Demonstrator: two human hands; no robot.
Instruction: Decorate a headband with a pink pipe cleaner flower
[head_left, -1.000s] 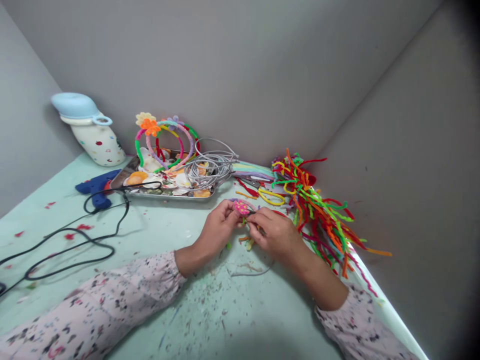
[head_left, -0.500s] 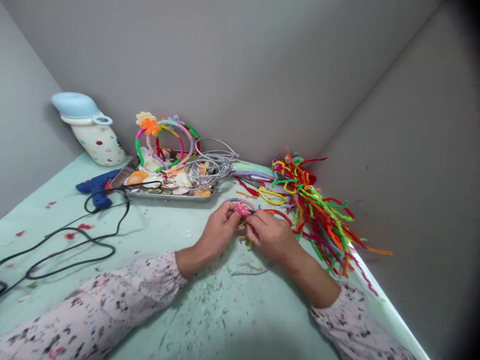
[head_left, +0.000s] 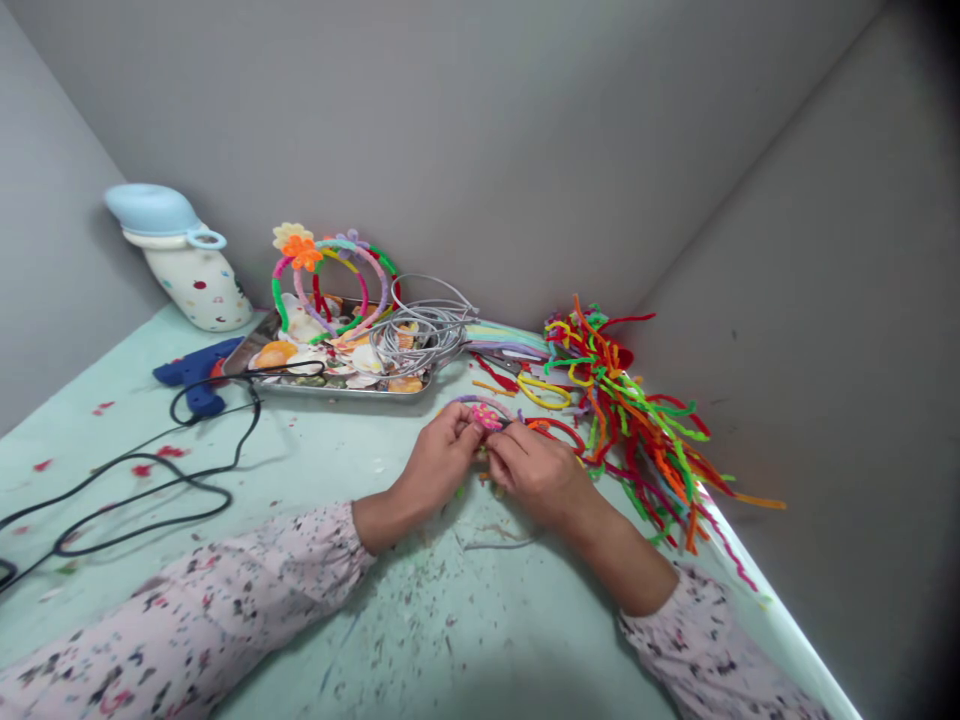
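Between my two hands is a small pink flower point(head_left: 487, 415) with yellow-orange specks. My left hand point(head_left: 439, 455) pinches it from the left, thumb and fingers pressed together. My right hand point(head_left: 538, 470) is closed just right of the flower, and a short dark bit shows at its fingertips. What exactly those fingers hold is hidden. Behind the flower curves a purple and pink fuzzy band point(head_left: 469, 400), partly covered by my hands; I cannot tell whether the flower is joined to it. A red fuzzy loop point(head_left: 559, 425) lies just beyond my right hand.
A metal tray point(head_left: 352, 393) holds shells, fuzzy flower hoops point(head_left: 300, 250) and coiled grey wire point(head_left: 420, 340). Left are a blue glue gun point(head_left: 196, 370), its black cord point(head_left: 217, 485) and a bottle point(head_left: 187, 260). Right are yellow-handled scissors point(head_left: 546, 393) and piled pipe cleaners point(head_left: 645, 430).
My right hand has shifted very slightly at the flower. My left hand keeps its pinch, and the things on the table look unmoved.
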